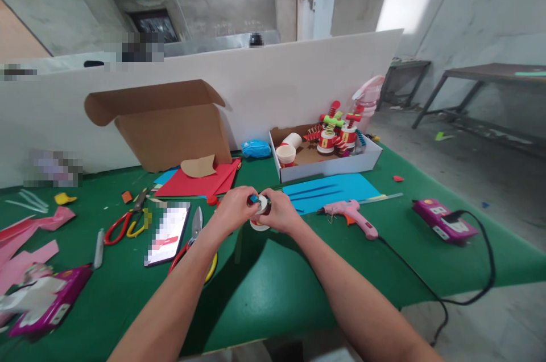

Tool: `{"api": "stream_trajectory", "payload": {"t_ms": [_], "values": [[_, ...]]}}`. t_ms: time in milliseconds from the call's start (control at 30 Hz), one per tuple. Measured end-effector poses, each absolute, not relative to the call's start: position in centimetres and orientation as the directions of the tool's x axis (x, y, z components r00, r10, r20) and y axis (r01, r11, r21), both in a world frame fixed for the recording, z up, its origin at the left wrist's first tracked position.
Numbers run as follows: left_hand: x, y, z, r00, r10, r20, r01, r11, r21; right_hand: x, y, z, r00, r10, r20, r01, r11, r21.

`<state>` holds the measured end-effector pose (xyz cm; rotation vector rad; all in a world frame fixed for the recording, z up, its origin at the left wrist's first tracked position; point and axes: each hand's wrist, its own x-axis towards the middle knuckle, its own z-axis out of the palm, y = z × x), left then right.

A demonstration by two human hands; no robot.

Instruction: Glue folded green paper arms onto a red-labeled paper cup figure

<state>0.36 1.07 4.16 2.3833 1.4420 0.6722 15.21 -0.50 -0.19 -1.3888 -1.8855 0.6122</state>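
In the middle of the table, my left hand [235, 206] and my right hand [280, 213] meet at a small white paper cup [259, 226]. The fingers of my left hand are closed on a small blue piece [255, 198] at the cup's top. My right hand curls around the cup's right side, where something dark shows at the fingers. My hands cover much of the cup. Red-and-yellow-handled scissors [197, 224] lie partly under my left forearm. To the right of my hands are blue paper sheets [341, 186] and a pink glue gun [352, 214].
A white box [328, 167] at the back holds paper cups and spring-like paper figures. Red paper [191, 182], a phone [168, 234] and another pair of scissors [130, 225] lie left. The glue gun's black cord [405, 262] runs rightward near a purple box [443, 219].
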Motion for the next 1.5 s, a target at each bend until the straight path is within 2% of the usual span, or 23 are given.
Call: {"api": "stream_trajectory", "payload": {"t_ms": [200,367,833,1300,1400,1500], "values": [[0.4,1.2,4.1,0.426,0.873,0.239,0.785,-0.488,0.382,15.2,-0.5,-0.1,-0.173,0.954,0.244,0.623,0.298,-0.723],[0.6,1.1,4.5,0.432,0.884,0.176,0.819,-0.467,0.334,15.2,-0.5,0.0,-0.171,0.956,0.237,0.616,0.292,-0.732],[0.8,1.1,4.6,0.447,0.882,0.146,0.829,-0.47,0.301,15.2,-0.4,-0.4,-0.174,0.95,0.259,0.611,0.311,-0.728],[0.6,1.3,5.0,0.464,0.88,0.101,0.809,-0.467,0.357,15.3,-0.5,-0.3,-0.195,0.946,0.257,0.603,0.323,-0.729],[-0.2,1.1,6.0,0.45,0.879,0.156,0.778,-0.471,0.416,15.4,-0.5,-0.3,-0.189,0.949,0.253,0.611,0.315,-0.726],[-1.6,0.9,7.0,0.347,0.893,0.287,0.728,-0.449,0.518,15.4,-0.5,-0.4,-0.185,0.95,0.252,0.602,0.312,-0.735]]}}
